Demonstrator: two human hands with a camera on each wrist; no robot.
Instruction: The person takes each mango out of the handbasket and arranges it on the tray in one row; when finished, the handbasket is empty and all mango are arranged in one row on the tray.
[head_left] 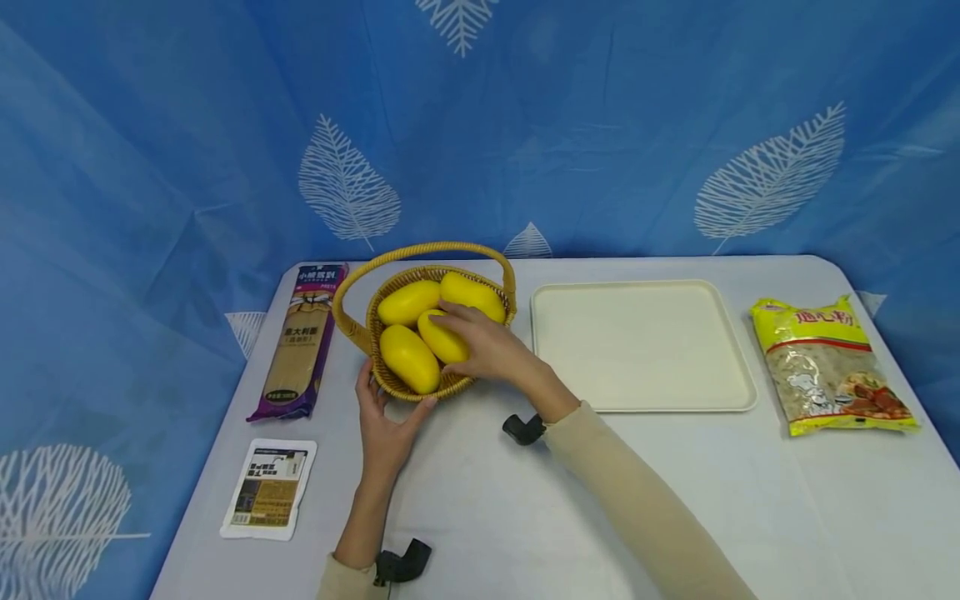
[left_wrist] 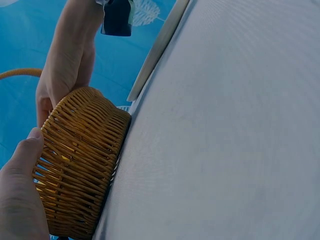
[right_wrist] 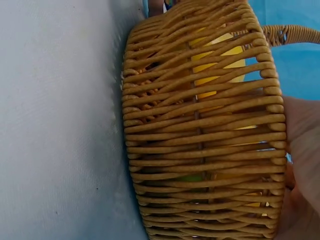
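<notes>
A wicker basket (head_left: 375, 340) with an arched handle stands at the back left of the table and holds several yellow mangoes (head_left: 408, 358). My left hand (head_left: 384, 433) holds the basket's near left side, thumb and fingers spread around it. In the left wrist view, the left thumb (left_wrist: 22, 155) lies against the basket's rim. Reaching in over the near right rim, my right hand (head_left: 491, 350) grips one mango (head_left: 441, 337) with its fingers over the top. Woven strands (right_wrist: 200, 135) fill the right wrist view, hiding most of the fruit and that hand's fingertips.
Right of the basket lies a cream tray (head_left: 637, 346). A yellow-edged bag of pasta (head_left: 832, 367) is at the far right. Left of the basket are a long spaghetti pack (head_left: 300, 342) and a small white pouch (head_left: 270, 489). A blue leaf-print curtain (head_left: 540, 142) hangs behind the table.
</notes>
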